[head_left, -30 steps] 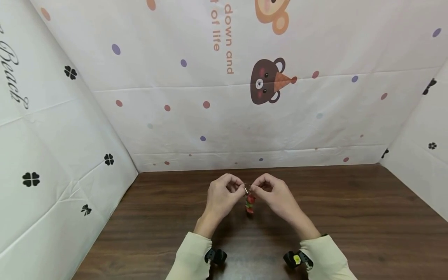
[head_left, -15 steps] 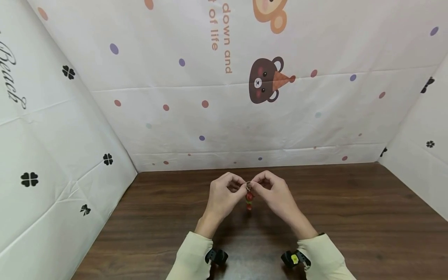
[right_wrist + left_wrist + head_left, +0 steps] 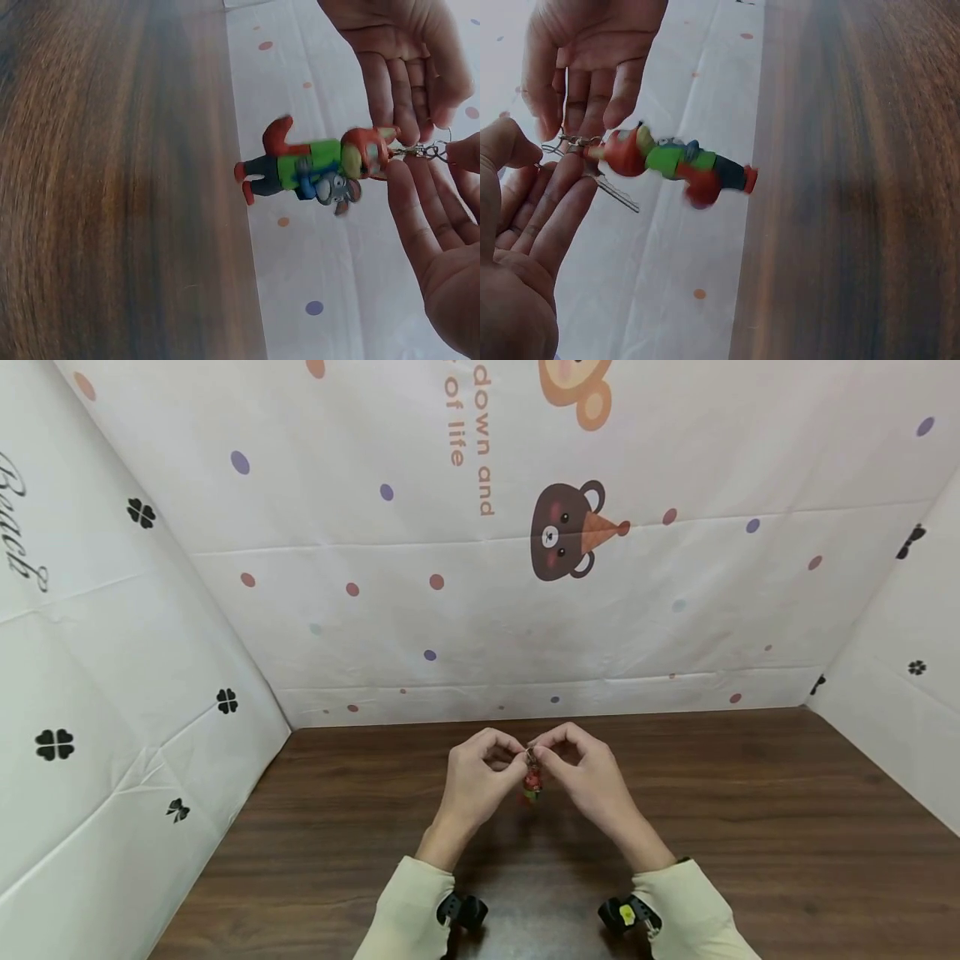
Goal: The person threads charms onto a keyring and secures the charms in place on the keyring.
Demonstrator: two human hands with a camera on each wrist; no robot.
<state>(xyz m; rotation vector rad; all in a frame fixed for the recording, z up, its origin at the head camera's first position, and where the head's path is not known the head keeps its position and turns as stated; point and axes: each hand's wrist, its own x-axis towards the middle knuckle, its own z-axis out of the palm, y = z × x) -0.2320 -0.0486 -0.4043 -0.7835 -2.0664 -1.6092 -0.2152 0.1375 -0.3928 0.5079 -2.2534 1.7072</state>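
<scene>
A keychain figurine [image 3: 311,161] with a red fox-like head, green shirt and dark trousers dangles between my hands. A small grey long-eared figure [image 3: 330,187] is attached at its chest. My left hand [image 3: 478,785] pinches the wire key ring [image 3: 562,142] between thumb and forefinger. From the other side, my right hand [image 3: 581,777] grips the same ring and its short chain [image 3: 429,151] with thumb and forefinger. A metal key [image 3: 619,196] hangs beside the figurine in the left wrist view. Fingers partly hide the ring.
Below the hands lies a dark wooden table [image 3: 337,827]. White printed cloth [image 3: 360,635] stands along its back, with more cloth on the left [image 3: 97,660] and right sides. Black wrist cameras [image 3: 463,910] sit at both cuffs.
The key, visible below the left fingertips a second ago, is no longer distinct in the head view. The figurine has swung and turned slightly; both hands shifted a little upward, still on the ring.
</scene>
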